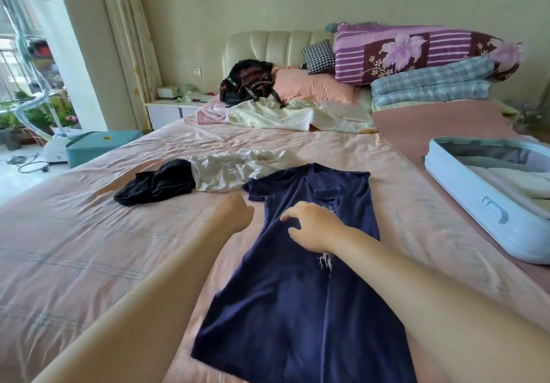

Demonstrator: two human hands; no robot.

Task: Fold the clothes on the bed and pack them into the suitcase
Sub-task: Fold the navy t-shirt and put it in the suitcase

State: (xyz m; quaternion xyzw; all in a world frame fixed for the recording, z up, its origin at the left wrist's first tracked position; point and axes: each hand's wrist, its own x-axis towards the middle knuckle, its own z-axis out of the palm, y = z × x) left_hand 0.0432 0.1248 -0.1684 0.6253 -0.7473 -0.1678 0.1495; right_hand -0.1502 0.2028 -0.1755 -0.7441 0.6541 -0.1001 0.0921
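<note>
A navy T-shirt (300,287) lies lengthwise on the pink bed sheet (89,234), collar away from me. Its right side looks folded inward. My right hand (312,226) rests on the shirt's chest with fingers loosely spread. My left hand (235,213) is at the shirt's left edge below the sleeve; its fingers curl under and are hidden, so I cannot tell whether they hold cloth. A black garment (157,182) and a white garment (235,168) lie crumpled beyond. The open white suitcase (488,207) sits at the right with folded light clothes inside.
At the headboard lie a black bag (250,82), a pink pillow (315,85), cream bedding (297,115) and stacked quilts (425,64). A nightstand (169,109) and a green box (101,144) stand to the bed's left, near a window with plants.
</note>
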